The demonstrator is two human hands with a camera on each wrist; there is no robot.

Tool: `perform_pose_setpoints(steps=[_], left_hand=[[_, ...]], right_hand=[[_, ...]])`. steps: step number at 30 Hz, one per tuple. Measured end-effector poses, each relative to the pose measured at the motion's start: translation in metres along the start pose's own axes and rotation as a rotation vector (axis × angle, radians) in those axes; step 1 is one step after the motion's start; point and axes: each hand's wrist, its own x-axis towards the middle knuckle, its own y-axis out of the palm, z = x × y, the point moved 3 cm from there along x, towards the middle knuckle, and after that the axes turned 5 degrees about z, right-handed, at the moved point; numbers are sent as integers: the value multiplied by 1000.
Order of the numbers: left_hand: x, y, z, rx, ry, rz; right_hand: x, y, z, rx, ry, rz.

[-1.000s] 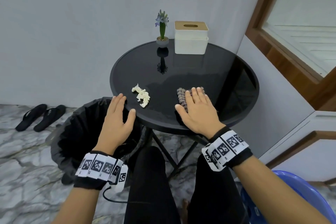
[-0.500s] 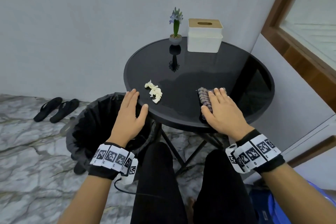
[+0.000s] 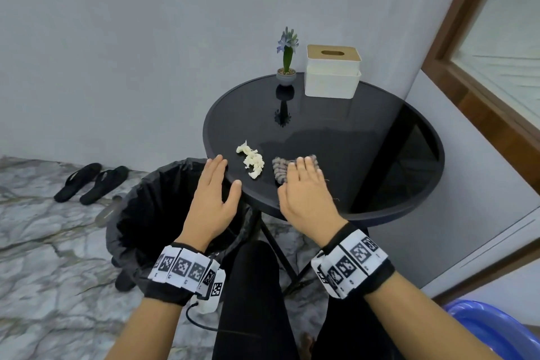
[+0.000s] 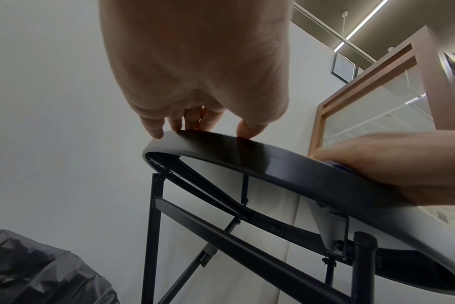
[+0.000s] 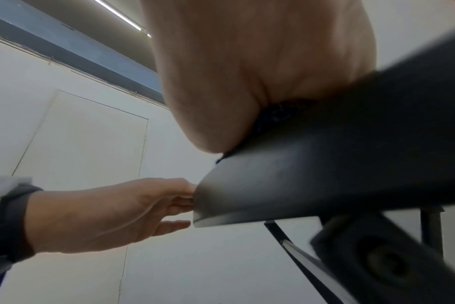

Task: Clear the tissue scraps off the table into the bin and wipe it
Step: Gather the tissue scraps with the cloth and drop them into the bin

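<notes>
Pressing flat on a cloth [image 3: 280,169] near the table [image 3: 380,137] front edge, right hand [image 3: 306,194] fingers straight. Left hand [image 3: 211,199] open, fingertips on the left rim above the bin [image 3: 152,207]; tissue scraps [image 3: 252,162] just left of cloth.

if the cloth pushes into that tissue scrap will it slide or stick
The tissue scrap looks crumpled and thin, so probably very light and floppy. On the glossy table it should slide easily, though it may bunch up or roll rather than move as one piece.
</notes>
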Motion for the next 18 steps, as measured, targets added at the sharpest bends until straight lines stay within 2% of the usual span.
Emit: perform_pose_setpoints(steps=[7,12,18], left_hand=[[1,1,1,-4,22,-14],[2,-2,4,-14,33,-24],[1,-12,10,-67,46,-43]], right_hand=[[42,-1,23,70,101,4],[62,-1,39,156,70,41],[72,3,57,117,-5,42]])
